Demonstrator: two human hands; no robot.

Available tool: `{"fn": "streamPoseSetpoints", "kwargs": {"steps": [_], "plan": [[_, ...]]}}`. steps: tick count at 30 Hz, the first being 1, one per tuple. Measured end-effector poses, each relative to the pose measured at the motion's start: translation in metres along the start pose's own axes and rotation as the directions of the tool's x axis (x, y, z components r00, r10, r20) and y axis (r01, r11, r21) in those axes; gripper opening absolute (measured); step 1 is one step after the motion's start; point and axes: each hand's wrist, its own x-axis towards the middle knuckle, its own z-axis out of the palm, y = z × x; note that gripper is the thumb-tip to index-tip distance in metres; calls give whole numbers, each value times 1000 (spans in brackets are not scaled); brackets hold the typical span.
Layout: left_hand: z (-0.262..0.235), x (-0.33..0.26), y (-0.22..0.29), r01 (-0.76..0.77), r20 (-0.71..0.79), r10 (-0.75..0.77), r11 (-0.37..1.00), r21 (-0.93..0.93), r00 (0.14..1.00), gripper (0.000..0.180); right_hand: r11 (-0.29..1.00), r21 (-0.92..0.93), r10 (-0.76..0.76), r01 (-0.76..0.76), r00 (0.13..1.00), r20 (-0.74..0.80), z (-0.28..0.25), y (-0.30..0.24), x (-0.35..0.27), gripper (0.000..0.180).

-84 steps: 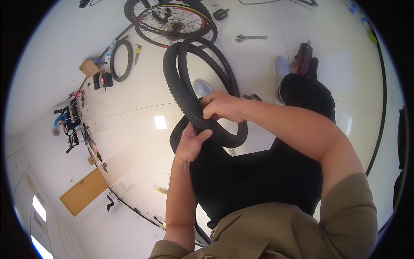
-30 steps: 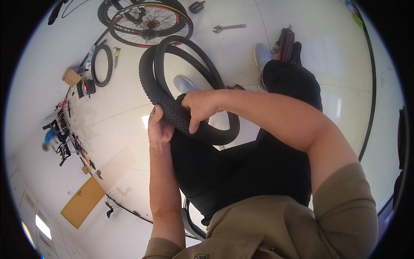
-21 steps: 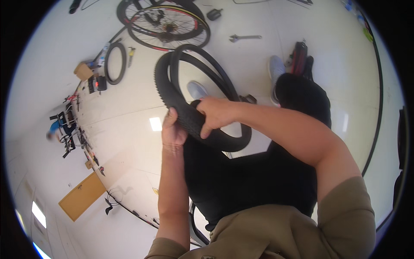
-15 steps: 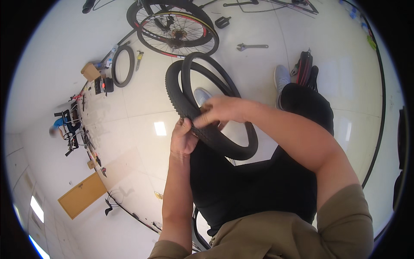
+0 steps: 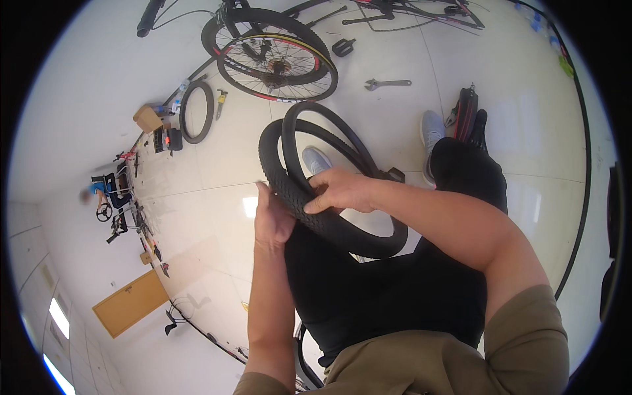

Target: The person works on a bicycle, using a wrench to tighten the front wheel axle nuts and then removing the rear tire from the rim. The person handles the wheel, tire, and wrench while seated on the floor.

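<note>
A knobbly black bicycle tyre (image 5: 359, 243) is held up over my lap, tilted. A smoother black inner tube (image 5: 324, 107) runs along it and loops out past its far side. My right hand (image 5: 343, 189) grips the tyre's near left stretch, thumb on the tread and fingers inside the ring. My left hand (image 5: 272, 220) rests against the outer left side, thumb stretched up off the rubber and its other fingers mostly hidden behind the tyre.
On the floor beyond are a bicycle wheel (image 5: 278, 97), a pedal (image 5: 343, 47), an adjustable wrench (image 5: 388, 83) and a red-black bag (image 5: 466, 113). Another tyre (image 5: 183, 118) and a cardboard box (image 5: 147, 119) lie left. A person (image 5: 97, 189) is far left.
The tyre and tube have shifted slightly nearer and right in view. My right hand has settled around the tyre with its thumb on the tread. My left thumb has come off the tyre.
</note>
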Motion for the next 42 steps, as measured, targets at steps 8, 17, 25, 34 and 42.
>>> {"fn": "streamPoseSetpoints", "kwargs": {"steps": [8,17,25,34,42], "plan": [[-23,18,27,90,-59,-92,996,-26,994,43,989,-149,3,3,999,40,-3,-4,4,35],[-22,-8,17,34,50,-32,999,-41,998,36,991,-40,130,-131,991,-29,5,1,-4,27],[-16,5,-20,-62,-13,63,995,79,998,41,972,-174,114,-157,966,-230,-14,38,33,22],[-7,-4,-19,-29,-39,35,989,145,999,43,957,-231,181,-174,983,12,-11,9,4,23],[-8,-2,-26,-45,-26,54,961,273,998,58,881,-375,326,-288,945,39,-13,-3,-3,32]]}}
